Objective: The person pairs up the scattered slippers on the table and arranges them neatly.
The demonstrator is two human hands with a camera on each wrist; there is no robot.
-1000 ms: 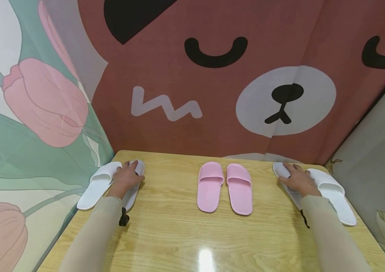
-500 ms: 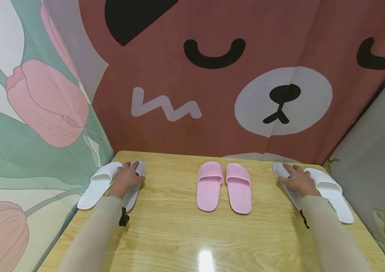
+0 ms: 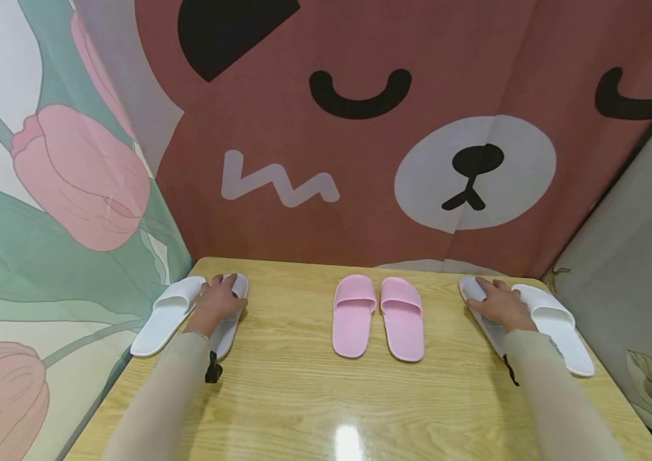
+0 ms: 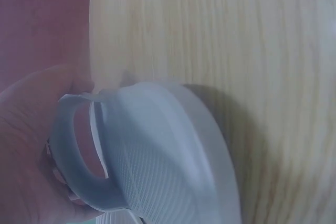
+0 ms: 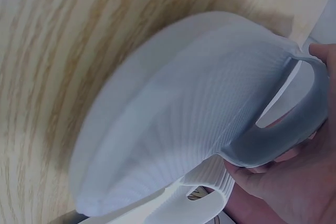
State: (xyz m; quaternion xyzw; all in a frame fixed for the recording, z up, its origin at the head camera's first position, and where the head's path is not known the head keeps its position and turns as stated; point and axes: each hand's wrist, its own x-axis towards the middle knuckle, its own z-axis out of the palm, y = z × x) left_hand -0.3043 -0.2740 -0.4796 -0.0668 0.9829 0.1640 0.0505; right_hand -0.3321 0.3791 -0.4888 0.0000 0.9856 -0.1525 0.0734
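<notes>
At the left side of the table, my left hand (image 3: 216, 306) grips a pale grey slide slipper (image 3: 225, 338) over its strap. The left wrist view shows the thumb and fingers at either side of the strap (image 4: 79, 150), with the ribbed insole beyond. On the other side, my right hand (image 3: 501, 305) holds a matching pale grey slipper (image 3: 488, 328) across its strap (image 5: 278, 137). My hands and sleeves cover much of both in the head view. Between them lies a pair of pink slippers, the left one (image 3: 353, 330) and the right one (image 3: 405, 333).
A white slipper (image 3: 159, 326) lies left of my left hand, and another white slipper (image 3: 565, 336) lies right of my right hand. The wooden table (image 3: 291, 397) meets a brown bear-print cloth (image 3: 280, 230) at the back. Patterned cloths hang at both sides.
The head view shifts slightly. My left hand and its grey slipper appear a little further right, the right hand a little further left. Both holds look the same.
</notes>
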